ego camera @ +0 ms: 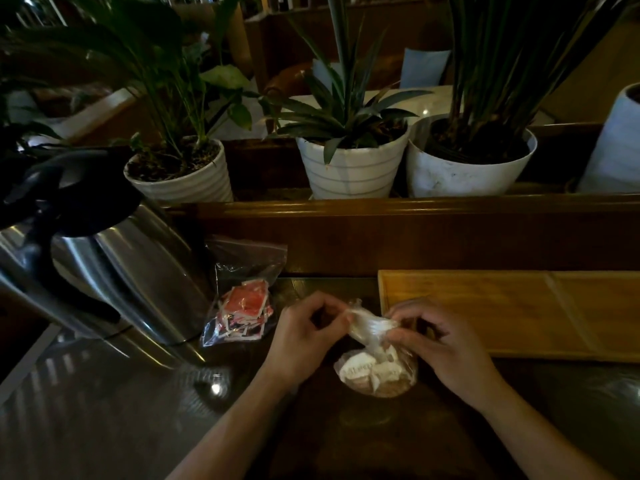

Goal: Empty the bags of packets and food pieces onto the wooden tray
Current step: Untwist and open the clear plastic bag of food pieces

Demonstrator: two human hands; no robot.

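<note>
A clear plastic bag of pale food pieces (pixel 375 374) rests on the dark table in front of me. My left hand (pixel 304 336) and my right hand (pixel 440 341) both pinch its twisted neck from either side, holding it just above the bulging bottom. A second clear zip bag with red and white packets (pixel 242 310) lies to the left, apart from my hands. The wooden tray (pixel 519 306) sits to the right of the bag, its near left corner right behind my right hand, with nothing seen on it.
A steel kettle with a black lid (pixel 114 268) stands at the left, close to the packet bag. A wooden ledge (pixel 415 233) runs behind the table, with three white plant pots (pixel 353 168) beyond it.
</note>
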